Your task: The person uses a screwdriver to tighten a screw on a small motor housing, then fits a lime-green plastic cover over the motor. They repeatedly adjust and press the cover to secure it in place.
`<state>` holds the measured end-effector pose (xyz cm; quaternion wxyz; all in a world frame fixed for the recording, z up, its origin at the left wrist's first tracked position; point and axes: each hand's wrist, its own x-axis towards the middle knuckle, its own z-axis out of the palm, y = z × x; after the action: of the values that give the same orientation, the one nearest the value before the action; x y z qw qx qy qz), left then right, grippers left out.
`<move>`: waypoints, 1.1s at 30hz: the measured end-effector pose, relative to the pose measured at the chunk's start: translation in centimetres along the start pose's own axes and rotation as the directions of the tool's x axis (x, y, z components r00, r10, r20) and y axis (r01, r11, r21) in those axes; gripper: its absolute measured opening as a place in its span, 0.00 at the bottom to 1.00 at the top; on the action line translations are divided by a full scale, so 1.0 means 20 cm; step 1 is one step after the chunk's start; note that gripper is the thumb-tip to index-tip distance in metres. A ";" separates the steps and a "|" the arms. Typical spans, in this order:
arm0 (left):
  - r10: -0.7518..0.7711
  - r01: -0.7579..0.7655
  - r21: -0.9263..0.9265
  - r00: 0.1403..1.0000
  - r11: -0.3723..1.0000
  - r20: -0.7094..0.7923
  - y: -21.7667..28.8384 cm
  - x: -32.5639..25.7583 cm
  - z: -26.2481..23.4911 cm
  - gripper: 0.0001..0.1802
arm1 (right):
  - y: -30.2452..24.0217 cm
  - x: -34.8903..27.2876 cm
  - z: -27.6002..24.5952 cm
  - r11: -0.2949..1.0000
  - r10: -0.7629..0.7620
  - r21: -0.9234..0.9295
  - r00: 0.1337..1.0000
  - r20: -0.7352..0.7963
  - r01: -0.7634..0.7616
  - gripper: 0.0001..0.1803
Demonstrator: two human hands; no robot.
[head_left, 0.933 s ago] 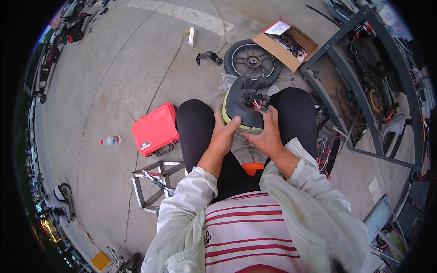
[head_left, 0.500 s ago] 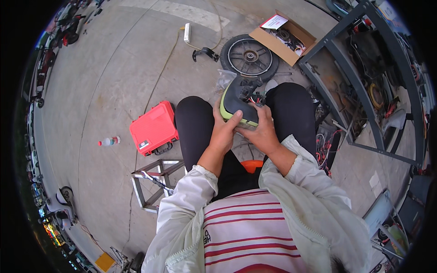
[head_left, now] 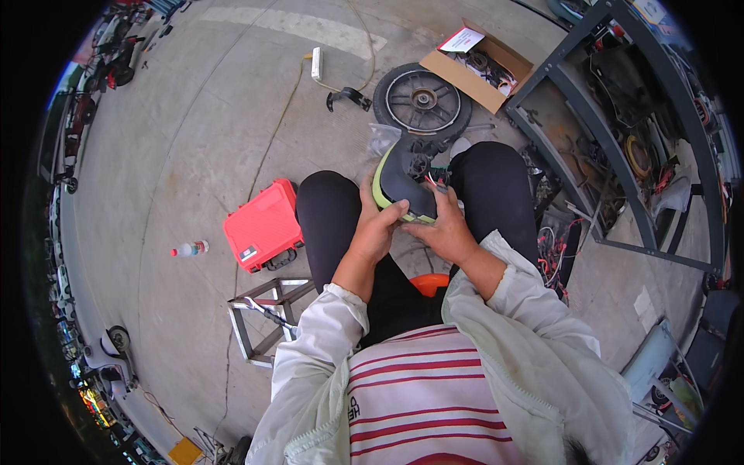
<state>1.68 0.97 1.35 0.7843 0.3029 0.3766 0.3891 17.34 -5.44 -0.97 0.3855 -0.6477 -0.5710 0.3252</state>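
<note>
Between my knees I hold a curved dark grey plastic housing (head_left: 397, 172) with a lime-green edge, like a scooter's headlight shell. Black parts and a bundle of thin wires (head_left: 435, 181) stick out of its upper right side. My left hand (head_left: 375, 221) is closed round the left and near side, its thumb lying along the near edge. Gripping the near right side, close to the wires, is my right hand (head_left: 447, 230). The fingers beneath the housing are hidden. A clear plastic bag (head_left: 383, 139) lies just beyond it.
Ahead lie a black wheel (head_left: 423, 99), a black curved bracket (head_left: 349, 98) and an open cardboard box (head_left: 474, 84) of parts. At left are a red case (head_left: 264, 225), a bottle (head_left: 190, 248) and a metal frame stool (head_left: 267, 322). A grey metal rack (head_left: 589, 128) stands at right.
The housing has tipped a little in my hands, so less of its green near edge shows. Both hands keep their hold. The whole view has shifted slightly.
</note>
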 end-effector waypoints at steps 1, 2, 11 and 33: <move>0.009 -0.008 0.016 1.000 1.000 -0.002 0.00 0.00 0.00 0.52 | 0.01 0.00 0.00 1.000 -0.005 0.004 1.000 0.005 0.005 0.49; 0.047 -0.046 0.052 0.999 0.998 -0.010 0.00 0.00 0.00 0.53 | 0.01 0.00 0.00 1.000 -0.011 0.009 1.000 0.010 0.011 0.49; 0.451 -0.313 0.815 0.890 0.487 0.073 -0.06 -0.04 0.00 0.58 | 0.03 -0.01 0.02 0.964 0.048 0.255 0.992 0.115 -0.076 0.52; -0.024 0.039 0.193 0.996 0.980 -0.082 -0.04 -0.03 -0.03 0.53 | 0.07 -0.02 -0.02 0.467 0.212 0.759 0.891 0.402 -0.454 0.39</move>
<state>1.25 0.15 0.73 0.7414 0.3563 0.4484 0.3497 18.25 -5.97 -1.97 0.4996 -0.4358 -0.2500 0.7057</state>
